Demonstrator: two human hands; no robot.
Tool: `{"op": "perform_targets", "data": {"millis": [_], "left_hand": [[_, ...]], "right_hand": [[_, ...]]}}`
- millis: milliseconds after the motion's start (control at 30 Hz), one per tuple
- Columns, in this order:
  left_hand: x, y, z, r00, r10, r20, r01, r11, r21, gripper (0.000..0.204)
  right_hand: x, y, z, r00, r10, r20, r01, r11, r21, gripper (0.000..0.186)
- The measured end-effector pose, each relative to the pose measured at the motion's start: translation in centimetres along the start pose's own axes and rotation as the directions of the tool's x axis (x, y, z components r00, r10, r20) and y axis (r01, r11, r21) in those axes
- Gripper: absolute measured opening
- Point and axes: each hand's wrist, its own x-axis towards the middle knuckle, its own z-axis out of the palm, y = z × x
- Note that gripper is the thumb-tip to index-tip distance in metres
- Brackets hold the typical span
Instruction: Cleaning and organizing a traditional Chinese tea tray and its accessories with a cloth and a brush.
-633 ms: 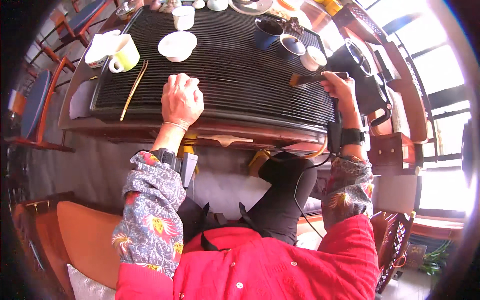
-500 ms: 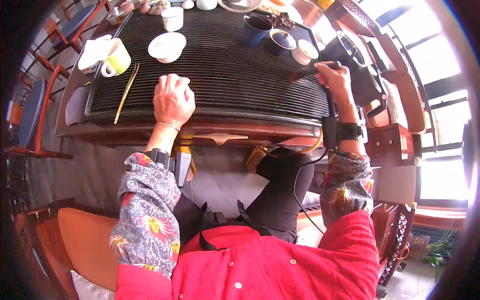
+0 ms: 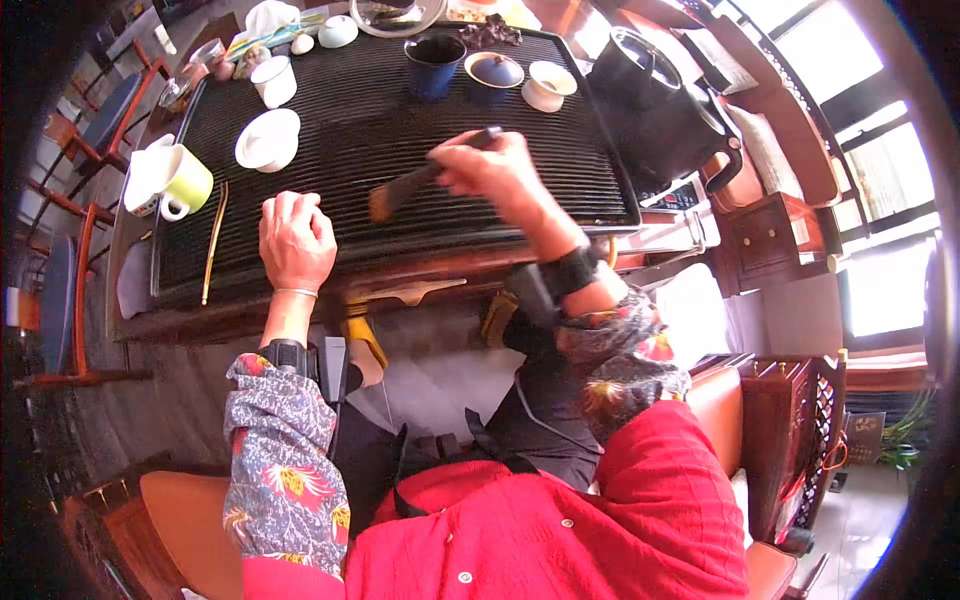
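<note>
My right hand (image 3: pixel 497 172) grips the dark handle of a tea brush (image 3: pixel 400 193). The brush's brown bristle end points left, low over the black ribbed tea tray (image 3: pixel 360 185); whether it touches is unclear from motion blur. My left hand (image 3: pixel 297 240) is a loose fist at the tray's front edge, palm side hidden, with nothing showing in it. Nearest to it are long wooden tongs (image 3: pixel 214 245) and a white bowl (image 3: pixel 268 141). Beyond my right hand stand a dark blue cup (image 3: pixel 435 65), a blue lidded bowl (image 3: pixel 494 72) and a small white cup (image 3: pixel 548 87).
A yellow-green mug (image 3: pixel 186 182) stands at the tray's left side, and a white cup (image 3: pixel 273 81) farther back. A black kettle (image 3: pixel 640 70) is at the right. A glass lid (image 3: pixel 398 14) and a pale round pot (image 3: pixel 338 32) line the far edge. Chairs stand at the left.
My right hand has swept the brush leftward across the tray from its right side. My left fist stays at the front edge. The whole view has shifted, moving the tray leftward in it.
</note>
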Motion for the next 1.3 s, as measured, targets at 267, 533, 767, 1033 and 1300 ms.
{"op": "perform_targets", "data": {"millis": [267,533,767,1033,1300], "left_hand": [[0.3,0.2,0.1,1.000,0.020,-0.018,-0.021,0.999,-0.030,0.011],[0.2,-0.4,0.3,1.000,0.022,-0.005,-0.022,1.000,0.002,0.015],[0.4,0.0,0.1,1.000,0.029,0.010,-0.029,1.000,0.003,0.012],[0.3,0.2,-0.3,1.000,0.018,-0.007,-0.019,1.000,-0.019,0.010],[0.6,0.7,-0.4,1.000,0.026,-0.011,-0.027,0.999,-0.024,0.010]], "right_hand": [[-5.4,-0.2,-17.5,0.911,-0.114,-0.396,-0.014,0.952,-0.307,0.019],[-7.3,-2.3,-17.5,0.830,-0.140,-0.540,-0.098,0.916,-0.388,0.019],[-4.2,-1.6,-2.7,0.964,-0.164,-0.211,0.162,0.986,-0.029,0.029],[-3.6,2.2,-4.2,0.970,-0.049,-0.237,0.071,0.994,0.086,0.025],[-7.2,2.6,-9.9,0.753,-0.502,-0.425,0.397,0.862,-0.316,0.022]]}}
